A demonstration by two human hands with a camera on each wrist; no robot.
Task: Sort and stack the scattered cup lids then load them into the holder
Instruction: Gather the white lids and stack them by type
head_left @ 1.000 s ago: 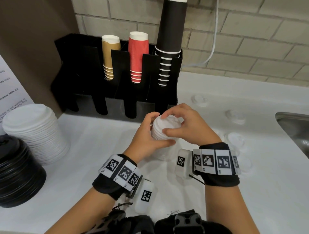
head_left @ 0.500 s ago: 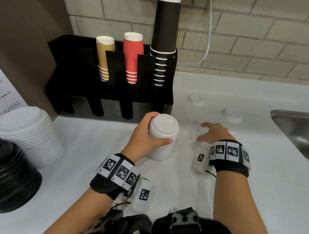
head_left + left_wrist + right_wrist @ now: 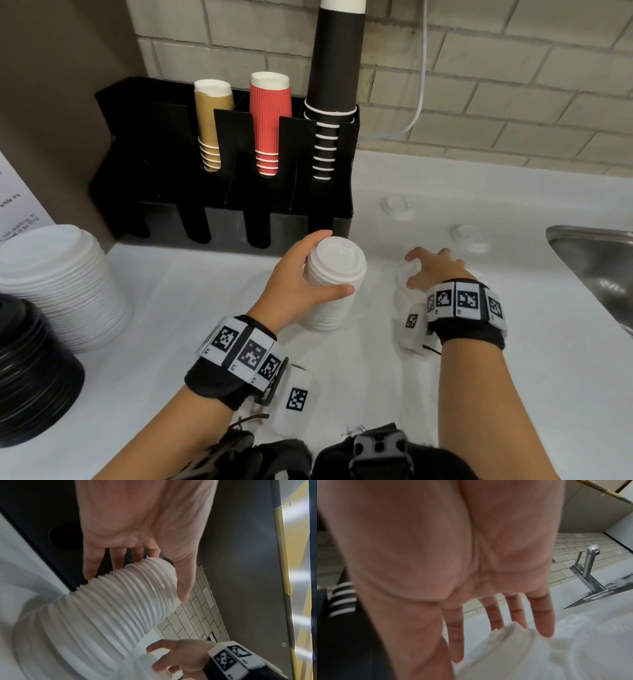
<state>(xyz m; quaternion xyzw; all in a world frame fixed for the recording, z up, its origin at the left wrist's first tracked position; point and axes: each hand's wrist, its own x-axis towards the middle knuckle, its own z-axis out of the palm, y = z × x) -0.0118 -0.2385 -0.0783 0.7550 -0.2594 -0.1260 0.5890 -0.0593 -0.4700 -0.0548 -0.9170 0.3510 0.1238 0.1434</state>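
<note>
Far left: a stack of black lids and a stack of wide white lids stand on the white tabletop.
Back: the black holder carries tan, red and black cup stacks.
Left hand: fingers and thumb curled round the upper part of the tall stack of white lids, which stands upright on the tabletop just in front of the holder.
Right hand: fingers spread and bent over a loose white lid, touching it; whether they clamp it I cannot tell.
Beyond it: two single lids lie apart on the tabletop.
Far right: a steel sink.
</note>
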